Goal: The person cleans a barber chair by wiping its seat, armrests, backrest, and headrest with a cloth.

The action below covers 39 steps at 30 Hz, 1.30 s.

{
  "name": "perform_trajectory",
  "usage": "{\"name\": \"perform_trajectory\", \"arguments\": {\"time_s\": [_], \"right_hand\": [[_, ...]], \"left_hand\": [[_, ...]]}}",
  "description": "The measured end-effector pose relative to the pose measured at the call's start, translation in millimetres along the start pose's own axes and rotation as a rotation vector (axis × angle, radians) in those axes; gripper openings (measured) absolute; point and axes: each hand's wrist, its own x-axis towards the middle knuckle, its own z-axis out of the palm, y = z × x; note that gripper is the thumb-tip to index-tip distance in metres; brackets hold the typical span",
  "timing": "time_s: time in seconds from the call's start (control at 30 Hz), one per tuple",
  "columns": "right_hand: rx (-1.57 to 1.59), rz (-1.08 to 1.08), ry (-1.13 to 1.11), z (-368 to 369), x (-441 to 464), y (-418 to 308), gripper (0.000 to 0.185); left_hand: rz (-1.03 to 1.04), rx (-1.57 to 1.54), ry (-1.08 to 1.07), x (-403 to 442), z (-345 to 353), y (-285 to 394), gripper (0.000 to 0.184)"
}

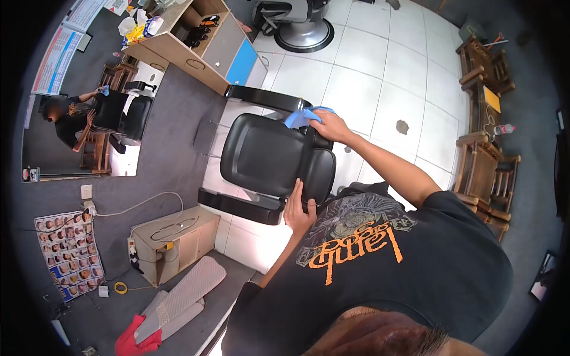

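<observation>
A black barber chair stands in front of me, its seat toward the mirror and its backrest nearest my body. My right hand is closed on a blue cloth, which lies against the chair's edge by the far armrest. My left hand rests with its fingers extended on the near side of the backrest, beside the other armrest. It holds nothing.
A wall mirror and a drawer cabinet with tissues stand on the left. Below is a low wooden cabinet with cords. Another chair stands at the top; wooden benches line the right.
</observation>
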Motion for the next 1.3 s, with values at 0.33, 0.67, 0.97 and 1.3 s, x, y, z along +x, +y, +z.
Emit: {"name": "perform_trajectory", "arguments": {"time_s": [0.33, 0.67, 0.97, 1.3], "right_hand": [[0.883, 0.805, -0.430, 23, 67, 108, 0.053], [1.525, 0.892, -0.254, 55, -28, 99, 0.054], [1.385, 0.928, -0.060, -21, -97, -14, 0.059], [0.079, -0.050, 0.254, 31, -15, 21, 0.054]], "left_hand": [[-0.022, -0.030, 0.019, -2, -1, -7, 0.041], [-0.102, 0.041, 0.097, 4, -5, 13, 0.036], [-0.115, 0.098, 0.115, 1, 1, 15, 0.032], [-0.127, 0.178, 0.196, -6, 4, 19, 0.028]]}}
